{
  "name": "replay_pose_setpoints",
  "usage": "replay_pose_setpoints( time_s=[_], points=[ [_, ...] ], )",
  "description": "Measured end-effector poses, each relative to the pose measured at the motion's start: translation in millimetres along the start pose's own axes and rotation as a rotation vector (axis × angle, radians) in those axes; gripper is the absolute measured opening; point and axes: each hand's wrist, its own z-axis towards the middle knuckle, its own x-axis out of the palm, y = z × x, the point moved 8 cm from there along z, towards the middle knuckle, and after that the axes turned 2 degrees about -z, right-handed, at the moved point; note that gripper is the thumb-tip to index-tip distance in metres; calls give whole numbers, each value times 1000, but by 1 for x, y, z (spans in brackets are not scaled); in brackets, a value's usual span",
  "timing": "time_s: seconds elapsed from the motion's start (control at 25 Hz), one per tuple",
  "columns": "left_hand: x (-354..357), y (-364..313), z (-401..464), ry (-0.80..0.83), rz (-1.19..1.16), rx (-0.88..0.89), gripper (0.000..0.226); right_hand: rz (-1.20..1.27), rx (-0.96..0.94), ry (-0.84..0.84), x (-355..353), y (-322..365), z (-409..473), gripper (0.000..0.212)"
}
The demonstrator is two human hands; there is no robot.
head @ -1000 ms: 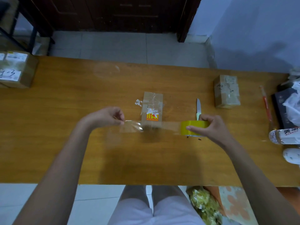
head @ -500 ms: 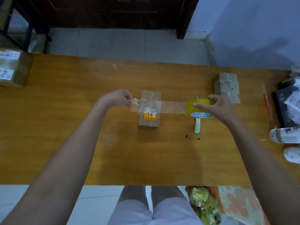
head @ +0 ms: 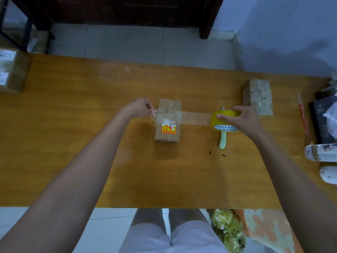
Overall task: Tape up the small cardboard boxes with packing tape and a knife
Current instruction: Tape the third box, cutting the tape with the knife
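Head view, looking down on a long orange-brown wooden counter [head: 73, 143]. At its middle, a small brown cardboard box [head: 167, 123] with a red-and-yellow sticker and torn white label scraps on top. Across the box top, a strip of clear packing tape [head: 193, 118], pulled taut from left to right.

Left hand [head: 140, 107] just beside the box's left edge, fingers curled, pinching the free end of the strip. Right hand [head: 242, 119] to the right of the box, thumb and fingers gripping a yellow roll of packing tape [head: 225, 121] with a white-and-teal triangle pattern inside its core; roll held on edge, whether touching the counter or just above it cannot be told.

Under the roll, a small knife with a pale green handle [head: 222, 139] lying flat on the counter, handle toward the near edge, blade tip just showing past the roll's far side. Two tiny dark specks on the wood near the handle's end.

Farther right and toward the far edge, a second small brown cardboard box [head: 258, 96] already wrapped in tape, with dark scribbles on top, well apart from the first. At the far left edge, a larger cardboard box with white labels [head: 11, 70], partly cut off. Along the right edge, a thin red-orange stick [head: 302, 115], a dark flat box [head: 321, 117] and a clear plastic bottle lying on its side [head: 321, 152].
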Motion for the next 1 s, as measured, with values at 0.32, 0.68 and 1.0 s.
replay_pose_setpoints(
  time_s=[0.32,0.68,1.0],
  points=[
    [15,14,16,-90,15,-75,5,-160,40,13,25,8,1,47],
    [13,9,-45,-725,-200,-98,24,-165,-30,-70,27,15,-9,51],
    [94,-39,-38,-540,184,-122,108,-144,-68,-92,23,26,-16,50]
  ],
)
